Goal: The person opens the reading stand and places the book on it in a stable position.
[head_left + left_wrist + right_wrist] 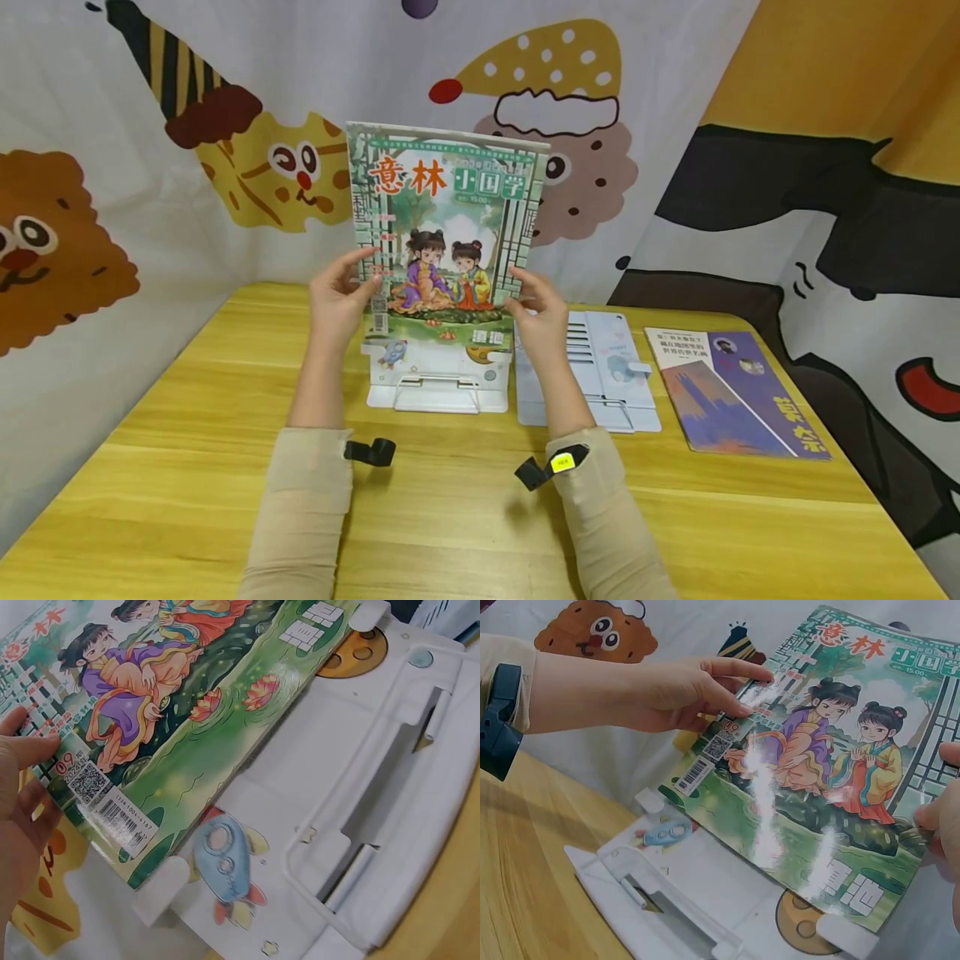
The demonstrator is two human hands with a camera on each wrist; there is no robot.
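Green illustrated paper magazine with red title characters (450, 225): held up by both side edges, in front of the white stand with rocket and moon prints (433, 367); meeting the small white tabs (163, 891) along its lower edge or stopping just short, impossible to tell which.
Left hand (337, 296): pinching the magazine's left edge, fingers narrow around the thin paper.
Right hand (542, 321): pinching the right edge, equally narrow.
Slotted pale bluish-white stand (611, 337): standing low on the yellow wooden table (187, 433), right of the rocket stand and untouched.
Purple-and-white paper magazine (738, 396): lying flat on the table, just beside the slotted stand, not on it.
Done, by judgement: green magazine brought to the rocket stand, roughly lined up with the tabs.
Left, by judgement: not yet released by either hand, nor surely seated; purple-and-white magazine not handled.
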